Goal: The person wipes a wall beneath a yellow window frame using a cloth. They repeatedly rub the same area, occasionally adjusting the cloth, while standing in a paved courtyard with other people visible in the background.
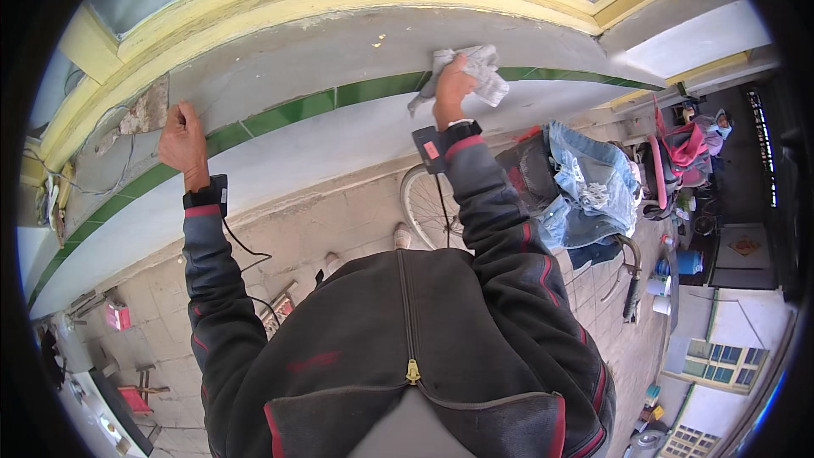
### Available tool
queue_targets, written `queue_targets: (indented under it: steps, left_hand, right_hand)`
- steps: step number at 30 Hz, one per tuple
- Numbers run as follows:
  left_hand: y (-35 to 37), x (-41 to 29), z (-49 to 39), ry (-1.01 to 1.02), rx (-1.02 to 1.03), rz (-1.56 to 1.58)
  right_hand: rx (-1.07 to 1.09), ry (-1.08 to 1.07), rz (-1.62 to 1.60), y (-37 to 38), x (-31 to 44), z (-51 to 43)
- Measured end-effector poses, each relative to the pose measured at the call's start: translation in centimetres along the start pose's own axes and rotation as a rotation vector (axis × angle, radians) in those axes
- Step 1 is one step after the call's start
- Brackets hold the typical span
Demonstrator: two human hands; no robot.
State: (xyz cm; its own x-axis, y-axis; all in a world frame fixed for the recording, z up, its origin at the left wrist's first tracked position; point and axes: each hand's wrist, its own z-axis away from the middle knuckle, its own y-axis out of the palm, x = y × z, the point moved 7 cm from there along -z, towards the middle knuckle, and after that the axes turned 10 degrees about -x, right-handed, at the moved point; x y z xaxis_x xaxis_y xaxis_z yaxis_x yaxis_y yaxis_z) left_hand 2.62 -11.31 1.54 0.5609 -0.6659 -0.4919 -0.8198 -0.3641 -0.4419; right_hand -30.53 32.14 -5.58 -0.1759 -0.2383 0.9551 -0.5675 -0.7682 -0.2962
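A grey concrete window sill [286, 63] with a green tile edge [292, 111] curves across the top of the view, below yellow wooden window frames [210, 16]. My right hand [455, 89] presses a crumpled whitish cloth [486, 67] onto the sill at its tiled edge, right of the middle. At the left, my left hand [181, 140] rests at the sill's edge with its fingers curled and no object visible in it. A broken, rough patch [146, 108] of the sill lies just beside it. Both wrists wear black straps with small boxes and cables.
A bicycle [423, 203] with a denim jacket [585, 191] over it stands at my right, near the wall. Loose wires [130, 159] lie on the sill's left end. A red box [117, 316] and a small red stool [133, 397] are on the paved ground at lower left.
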Motion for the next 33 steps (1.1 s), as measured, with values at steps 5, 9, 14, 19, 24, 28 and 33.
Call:
queue_targets:
  steps: [5, 9, 14, 19, 24, 28, 33]
  left_hand:
    - [0.9, 0.1, -0.1, -0.005, 0.067, -0.079]
    - [0.9, 0.0, 0.0, 0.034, 0.072, -0.043]
    - [0.9, 0.0, 0.1, 0.088, 0.033, -0.035]
    - [1.0, 0.1, 0.3, 0.114, -0.002, -0.042]
    - [0.6, 0.7, 0.1, 0.104, -0.050, -0.067]
    - [0.5, 1.5, 0.2, 0.043, -0.058, -0.061]
    - [1.0, 3.9, 0.1, -0.097, 0.042, -0.001]
  right_hand:
    - [-0.033, -0.009, -0.049, 1.3, 0.0, 3.7]
    - [-0.192, 0.127, -0.012, 0.7, 0.0, 1.0]
    - [-0.325, 0.039, -0.009, -0.6, -0.3, -5.0]
    - [-0.450, -0.145, 0.140, -2.0, -0.3, -16.2]
    - [-0.540, -0.403, 0.378, -1.2, -1.8, -25.5]
    - [-0.496, -0.426, 0.372, -2.8, -2.8, -32.2]
    - [-0.571, -0.603, 0.441, -4.6, -3.2, -41.2]
